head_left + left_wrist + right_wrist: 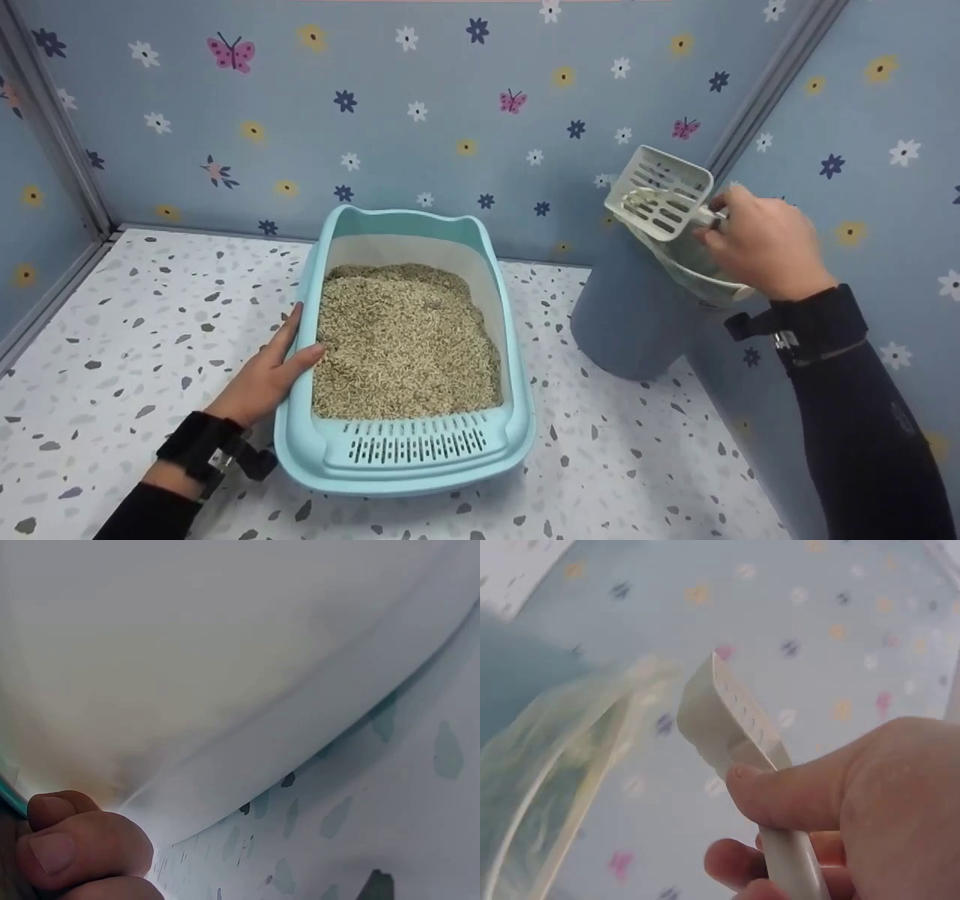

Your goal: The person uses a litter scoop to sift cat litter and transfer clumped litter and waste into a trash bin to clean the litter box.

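Note:
A blue litter box [405,476] with a slotted front ledge holds tan, grainy litter [405,345]. My left hand [262,379] grips its left rim, thumb over the edge; in the left wrist view, curled fingers [86,847] show beside the box's pale underside. My right hand [772,240] grips the handle of a white slotted litter scoop [664,191], raised over the far edge of the bin. The right wrist view shows the thumb pressed along the scoop [735,716]. Whether the scoop carries litter is hard to tell.
A blue-grey trash bin [630,315] lined with a pale translucent bag [697,281] stands right of the box. Flower-patterned wall panels [450,112] enclose the back and sides. The floor [615,465] is white with grey speckles.

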Action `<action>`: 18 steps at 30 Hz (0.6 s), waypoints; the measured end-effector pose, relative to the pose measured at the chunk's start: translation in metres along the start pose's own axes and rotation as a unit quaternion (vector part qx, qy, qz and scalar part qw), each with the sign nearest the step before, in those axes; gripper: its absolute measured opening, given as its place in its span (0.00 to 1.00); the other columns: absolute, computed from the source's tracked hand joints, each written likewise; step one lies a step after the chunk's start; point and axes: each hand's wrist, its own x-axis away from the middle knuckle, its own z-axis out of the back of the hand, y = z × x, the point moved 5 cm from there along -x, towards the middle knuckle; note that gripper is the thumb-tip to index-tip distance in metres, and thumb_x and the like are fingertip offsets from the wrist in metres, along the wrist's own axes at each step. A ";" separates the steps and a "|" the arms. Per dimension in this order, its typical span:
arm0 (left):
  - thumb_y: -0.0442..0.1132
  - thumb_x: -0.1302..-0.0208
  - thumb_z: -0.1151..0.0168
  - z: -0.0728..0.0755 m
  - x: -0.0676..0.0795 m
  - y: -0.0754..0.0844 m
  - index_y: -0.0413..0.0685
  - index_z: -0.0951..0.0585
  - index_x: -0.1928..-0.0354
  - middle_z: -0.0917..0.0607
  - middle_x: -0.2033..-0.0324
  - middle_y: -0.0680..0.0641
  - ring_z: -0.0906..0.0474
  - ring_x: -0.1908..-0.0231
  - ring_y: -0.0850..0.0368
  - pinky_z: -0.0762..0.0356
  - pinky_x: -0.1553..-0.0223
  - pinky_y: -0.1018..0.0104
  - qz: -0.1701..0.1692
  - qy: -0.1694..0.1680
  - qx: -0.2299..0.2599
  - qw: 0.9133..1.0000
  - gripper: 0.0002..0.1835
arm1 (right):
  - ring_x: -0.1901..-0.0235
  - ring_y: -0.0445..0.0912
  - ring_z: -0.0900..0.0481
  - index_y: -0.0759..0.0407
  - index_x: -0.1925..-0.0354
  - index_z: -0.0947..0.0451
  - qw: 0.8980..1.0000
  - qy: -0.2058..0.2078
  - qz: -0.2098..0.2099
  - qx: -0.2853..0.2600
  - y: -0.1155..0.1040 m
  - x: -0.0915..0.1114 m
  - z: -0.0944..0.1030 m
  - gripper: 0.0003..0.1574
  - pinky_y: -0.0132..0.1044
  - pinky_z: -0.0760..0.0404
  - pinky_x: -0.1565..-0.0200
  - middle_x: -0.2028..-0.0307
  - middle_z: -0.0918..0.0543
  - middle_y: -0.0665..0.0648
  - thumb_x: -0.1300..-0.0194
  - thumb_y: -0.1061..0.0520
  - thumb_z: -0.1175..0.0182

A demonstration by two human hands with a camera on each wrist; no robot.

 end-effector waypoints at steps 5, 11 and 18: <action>0.55 0.11 0.46 0.001 0.000 0.001 0.69 0.66 0.09 0.65 0.10 0.39 0.56 0.15 0.23 0.46 0.20 0.26 0.000 -0.002 -0.008 1.000 0.47 | 0.75 0.53 0.21 0.63 0.44 0.14 0.997 -0.024 0.065 -0.038 -0.064 -0.003 -0.004 0.20 0.49 0.23 0.77 0.58 0.08 0.63 0.24 0.51 0.27; 0.58 0.12 0.46 0.002 0.003 0.002 0.69 0.66 0.09 0.64 0.11 0.37 0.48 0.18 0.19 0.41 0.22 0.27 0.015 0.003 -0.007 1.000 0.48 | 0.73 0.52 0.17 0.59 0.49 0.14 0.985 -0.085 0.151 -0.019 -0.138 -0.013 -0.043 0.17 0.54 0.13 0.70 0.68 0.12 0.54 0.24 0.48 0.27; 0.57 0.12 0.45 0.002 0.004 0.004 0.73 0.64 0.09 0.63 0.10 0.38 0.38 0.22 0.20 0.33 0.24 0.30 0.012 0.006 0.002 1.000 0.47 | 0.81 0.48 0.29 0.55 0.64 0.22 0.953 -0.138 0.247 0.114 -0.210 -0.018 -0.097 0.17 0.48 0.23 0.79 0.80 0.27 0.50 0.21 0.47 0.31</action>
